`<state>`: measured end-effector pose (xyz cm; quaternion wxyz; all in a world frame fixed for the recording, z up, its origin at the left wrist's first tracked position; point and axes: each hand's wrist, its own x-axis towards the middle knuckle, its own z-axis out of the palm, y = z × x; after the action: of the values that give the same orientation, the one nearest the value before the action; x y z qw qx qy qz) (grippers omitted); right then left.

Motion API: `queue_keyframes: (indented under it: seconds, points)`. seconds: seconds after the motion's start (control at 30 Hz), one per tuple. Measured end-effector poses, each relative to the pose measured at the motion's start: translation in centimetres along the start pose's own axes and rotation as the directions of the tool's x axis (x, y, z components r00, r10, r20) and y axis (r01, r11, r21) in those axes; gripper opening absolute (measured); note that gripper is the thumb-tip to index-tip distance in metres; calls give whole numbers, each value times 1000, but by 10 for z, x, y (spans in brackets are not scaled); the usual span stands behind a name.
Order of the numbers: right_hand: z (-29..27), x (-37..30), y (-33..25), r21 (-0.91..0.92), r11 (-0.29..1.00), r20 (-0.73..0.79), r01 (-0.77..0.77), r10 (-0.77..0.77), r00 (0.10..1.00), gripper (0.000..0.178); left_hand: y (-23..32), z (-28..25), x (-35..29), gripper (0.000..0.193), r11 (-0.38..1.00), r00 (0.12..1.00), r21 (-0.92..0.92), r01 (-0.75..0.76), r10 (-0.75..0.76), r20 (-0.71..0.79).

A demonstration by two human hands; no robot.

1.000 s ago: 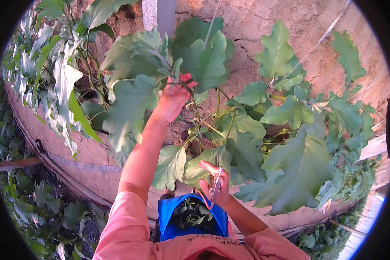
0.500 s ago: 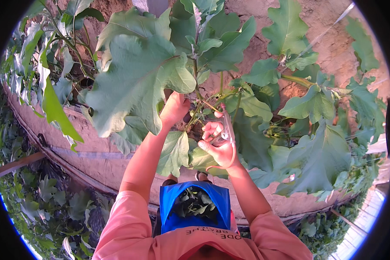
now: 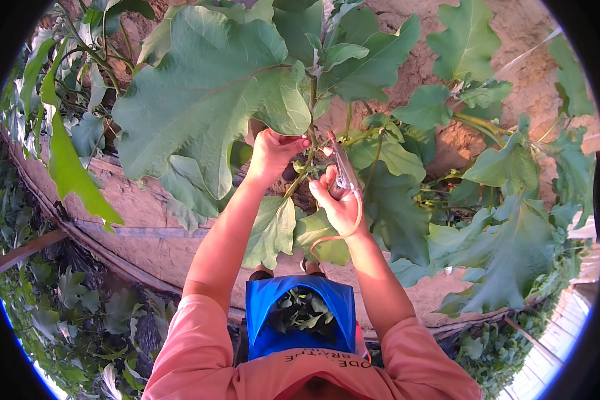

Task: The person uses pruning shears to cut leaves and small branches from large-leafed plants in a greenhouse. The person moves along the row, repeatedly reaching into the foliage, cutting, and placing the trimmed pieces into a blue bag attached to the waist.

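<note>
Beside the main stem of a broad-leaved plant, my left hand is closed, thumb and finger pinched against the stem area. What they pinch is too small to make out. A large green leaf overhangs this hand from above left. My right hand, just right of the stem, grips a slim greyish hand tool with a reddish tip pointing up toward the stem. From the tool a pinkish cord loops down past my wrist. The tool's exact kind cannot be told.
Below my hands an open blue bag with cut green leaves inside hangs at my front. More leafy plants spread right and left. A pale string slants across the upper right. A raised bed edge curves around.
My left hand has shifted right and up against the stem. The tool in my right hand now tilts up toward the stem, with its tip nearer. The view has moved slightly.
</note>
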<state>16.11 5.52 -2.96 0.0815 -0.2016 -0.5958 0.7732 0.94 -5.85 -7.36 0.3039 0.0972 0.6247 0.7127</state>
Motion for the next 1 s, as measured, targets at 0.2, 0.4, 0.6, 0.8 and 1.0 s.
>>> queue_keyframes:
  seconds: [0.2,0.4,0.6,0.8,1.0]
  points:
    - [0,5,11,-222,975,-52,19,-31,998,70,-3,0,2,33,995,999,-100,-10,14,34]
    - [-4,9,20,-201,979,-94,15,-35,995,72,-6,5,4,32,980,997,-184,-72,74,6]
    - [-1,14,16,-451,850,0,272,-305,952,66,-13,6,4,23,986,993,-144,-84,71,-93]
    - [4,11,15,27,997,54,70,-72,996,52,-1,15,5,24,983,991,-181,-18,-6,-131]
    - [10,8,9,-47,998,96,-32,37,995,44,-1,13,4,31,983,992,-184,-16,-8,-129]
